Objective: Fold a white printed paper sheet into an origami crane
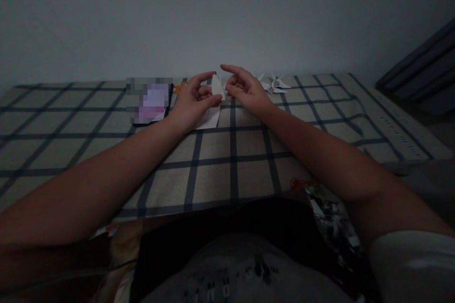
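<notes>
Over the middle of the checked tablecloth, my left hand (194, 102) pinches a small folded piece of white paper (218, 87) between thumb and fingers. The paper comes to a point at the top. My right hand (246, 89) is close beside it on the right, with the index finger stretched out above and the other fingers curled; whether its fingertips touch the paper I cannot tell. Beneath my left hand lies a flat white sheet (210, 118), partly covered by the hand.
White folded paper cranes (275, 85) stand behind my right hand. A phone (151, 104) with a blurred screen lies to the left, near a small orange object (180, 88). The checked tablecloth (249, 144) reaches back to a plain wall (227, 19). Dark slats (419, 61) rise at the right.
</notes>
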`<action>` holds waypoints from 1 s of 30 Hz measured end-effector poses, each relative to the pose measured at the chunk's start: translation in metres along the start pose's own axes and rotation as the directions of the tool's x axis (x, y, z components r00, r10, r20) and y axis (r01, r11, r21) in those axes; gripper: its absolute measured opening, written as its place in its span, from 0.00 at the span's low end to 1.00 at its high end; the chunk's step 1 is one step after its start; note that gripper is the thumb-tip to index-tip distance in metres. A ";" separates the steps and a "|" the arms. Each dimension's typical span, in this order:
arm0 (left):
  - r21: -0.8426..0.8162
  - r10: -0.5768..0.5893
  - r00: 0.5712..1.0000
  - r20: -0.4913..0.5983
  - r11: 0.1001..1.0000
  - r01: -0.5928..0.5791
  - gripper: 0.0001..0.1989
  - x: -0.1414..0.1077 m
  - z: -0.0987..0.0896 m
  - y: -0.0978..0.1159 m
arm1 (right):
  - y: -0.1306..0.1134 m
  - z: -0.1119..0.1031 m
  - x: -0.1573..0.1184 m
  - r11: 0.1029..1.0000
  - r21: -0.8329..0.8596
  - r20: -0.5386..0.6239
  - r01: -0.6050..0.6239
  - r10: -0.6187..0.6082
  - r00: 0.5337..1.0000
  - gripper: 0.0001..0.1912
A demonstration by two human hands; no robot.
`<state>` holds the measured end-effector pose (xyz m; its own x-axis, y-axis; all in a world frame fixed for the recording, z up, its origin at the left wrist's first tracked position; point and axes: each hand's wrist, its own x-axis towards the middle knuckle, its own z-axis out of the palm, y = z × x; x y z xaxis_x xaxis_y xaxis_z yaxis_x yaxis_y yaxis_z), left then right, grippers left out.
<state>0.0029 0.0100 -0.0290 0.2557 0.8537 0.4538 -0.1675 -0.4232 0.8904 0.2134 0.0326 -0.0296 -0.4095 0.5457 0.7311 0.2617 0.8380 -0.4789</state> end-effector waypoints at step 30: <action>0.178 -0.001 0.991 0.134 0.984 -0.023 0.32 -0.003 -0.002 0.010 | -0.016 -0.023 0.005 0.996 -0.071 0.122 -0.049 0.058 0.991 0.10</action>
<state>-0.0013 0.0040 -0.0211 0.3806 0.8058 0.4538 -0.0009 -0.4904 0.8715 0.2274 0.0219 -0.0072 -0.4972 0.5885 0.6375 0.3428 0.8082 -0.4788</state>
